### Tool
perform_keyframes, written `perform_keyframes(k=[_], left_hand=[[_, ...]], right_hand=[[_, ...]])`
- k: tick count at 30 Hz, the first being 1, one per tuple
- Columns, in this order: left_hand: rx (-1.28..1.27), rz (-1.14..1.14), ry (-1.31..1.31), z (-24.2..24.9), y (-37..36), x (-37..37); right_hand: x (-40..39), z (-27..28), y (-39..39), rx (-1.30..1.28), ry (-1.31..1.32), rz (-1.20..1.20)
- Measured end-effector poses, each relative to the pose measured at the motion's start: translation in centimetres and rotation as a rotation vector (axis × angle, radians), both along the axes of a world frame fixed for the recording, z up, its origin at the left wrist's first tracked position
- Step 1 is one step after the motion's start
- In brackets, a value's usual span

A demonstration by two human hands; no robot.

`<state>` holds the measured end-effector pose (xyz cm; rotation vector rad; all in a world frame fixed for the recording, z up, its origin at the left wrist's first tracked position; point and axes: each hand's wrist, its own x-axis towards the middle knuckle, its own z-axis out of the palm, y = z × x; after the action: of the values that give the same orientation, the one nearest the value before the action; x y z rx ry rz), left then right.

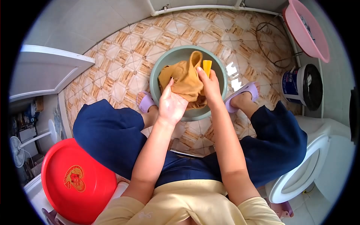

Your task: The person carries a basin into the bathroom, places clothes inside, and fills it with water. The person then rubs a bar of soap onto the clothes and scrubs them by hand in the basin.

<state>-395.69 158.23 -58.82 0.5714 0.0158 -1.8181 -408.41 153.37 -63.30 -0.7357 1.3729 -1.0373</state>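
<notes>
A mustard-brown garment [183, 77] is bunched up over a grey-green basin [159, 60] on the floor between my feet. My left hand [173, 105] is turned palm up at the garment's near edge, its thumb against the cloth and its fingers hidden beneath it. At the right side of the cloth, my right hand [211, 86] grips a yellow bar of soap [207, 66], whose far end sticks out past the fingers. The right thumb lies along the garment's raised fold. More brown cloth sits low in the basin.
To my left stands a red basin [80, 183]; a white toilet [300, 168] is at my right. Along the right wall are a dark blue bucket [294, 87] and a pink basin [307, 30]. A hose [264, 56] curls over the tiled floor [123, 56]. A door [56, 69] juts in at left.
</notes>
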Motion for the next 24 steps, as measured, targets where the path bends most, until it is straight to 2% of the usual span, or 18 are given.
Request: perform_keyframes(k=[1, 3, 4, 5, 7, 8, 9, 10, 11, 12, 13, 15, 16, 17, 19, 20, 21, 24], left_hand=[[0.003, -0.002, 0.0, -1.0, 0.1, 0.3], [-0.078, -0.073, 0.009, -1.9, -0.1, 1.0], [0.085, 0.044, -0.204, -2.3, -0.1, 0.6], [0.089, 0.045, -0.214, -1.8, -0.2, 0.6], [-0.026, 0.289, -0.631, -1.4, -0.8, 0.8], [-0.105, 0.32, -0.584, -3.2, -1.0, 1.7], [-0.202, 0.215, -0.473, -5.0, -1.6, 3.6], [-0.238, 0.172, -0.575, -3.3, -1.7, 2.7], [-0.275, 0.129, -0.674, -1.2, -1.5, 1.6], [-0.339, 0.024, -0.45, -0.5, -0.8, 1.0], [-0.338, 0.017, -0.446, -0.9, 0.5, 0.5], [0.015, -0.036, -0.271, -2.6, 2.6, -0.4], [0.001, -0.075, -0.276, -2.2, 2.6, -0.8], [0.004, -0.081, -0.273, -2.4, 2.6, -0.6], [-0.077, -0.091, 0.067, -3.6, 1.7, 0.7], [-0.284, -0.084, -0.243, -4.8, 1.1, 1.3], [-0.309, -0.078, 0.088, -2.5, 0.3, 2.5], [-0.234, -0.1, 0.04, -3.5, 1.3, 2.1]], right_hand=[[-0.4, -0.6, 0.5, 0.003, 0.0, -0.002], [-0.2, 0.5, 1.2, -0.005, -0.324, 0.042], [0.3, 1.1, 1.7, -0.007, -0.48, 0.042], [1.0, 1.9, 2.1, -0.003, -0.49, 0.043], [2.6, 3.1, 2.9, -0.211, -0.228, 0.279], [3.9, 3.8, 3.5, -0.29, -0.071, 0.332], [5.4, 4.8, 4.1, -0.366, 0.091, 0.38], [6.0, 7.5, 4.6, -0.273, 0.297, 0.423], [6.2, 9.4, 4.5, -0.161, 0.36, 0.452], [6.9, 8.1, 4.4, -0.348, 0.656, 0.247], [7.4, 6.3, 4.2, -0.527, 0.948, 0.032], [5.0, 4.4, 1.7, -0.587, 0.99, -0.099], [4.2, 2.5, 1.0, -0.615, 1.098, -0.114], [4.2, 2.8, 1.7, -0.609, 1.102, -0.116], [5.2, 4.2, 4.4, -0.387, 0.667, 0.27], [7.1, 5.1, 6.0, -0.516, 0.611, 0.232], [7.9, 6.2, 6.6, -0.668, 0.637, 0.25], [9.0, 5.9, 5.9, -0.806, 0.821, 0.182]])
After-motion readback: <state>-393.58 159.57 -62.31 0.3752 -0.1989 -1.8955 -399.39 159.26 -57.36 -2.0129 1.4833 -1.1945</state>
